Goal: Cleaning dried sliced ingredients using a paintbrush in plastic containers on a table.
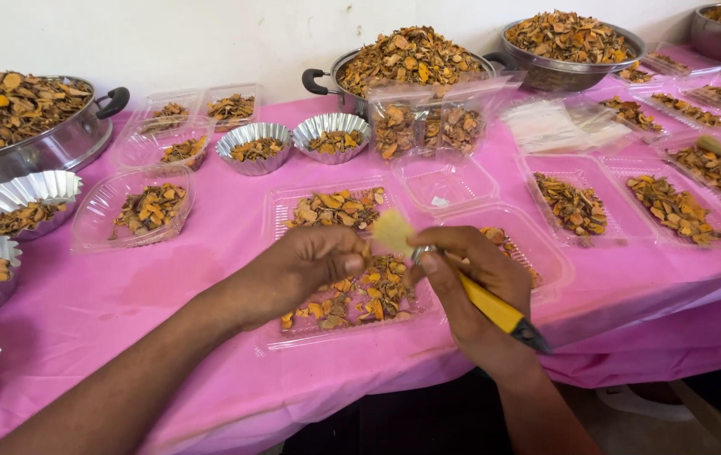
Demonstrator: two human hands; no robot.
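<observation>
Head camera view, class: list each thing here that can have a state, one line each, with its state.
Left hand: pinching the brush bristles.
Right hand: gripping the brush handle.
Yellow-handled brush: held over the tray, bristles up.
Clear tray under the hands: lid open, part-filled with dried orange slices.
Small clear container: open, nearly empty.
Black-handled pot: heaped full.
Foil cups: part-filled.

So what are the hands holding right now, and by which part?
The right hand grips a yellow-handled brush around its handle, near the bristles. The left hand pinches the pale bristle tip.
</observation>
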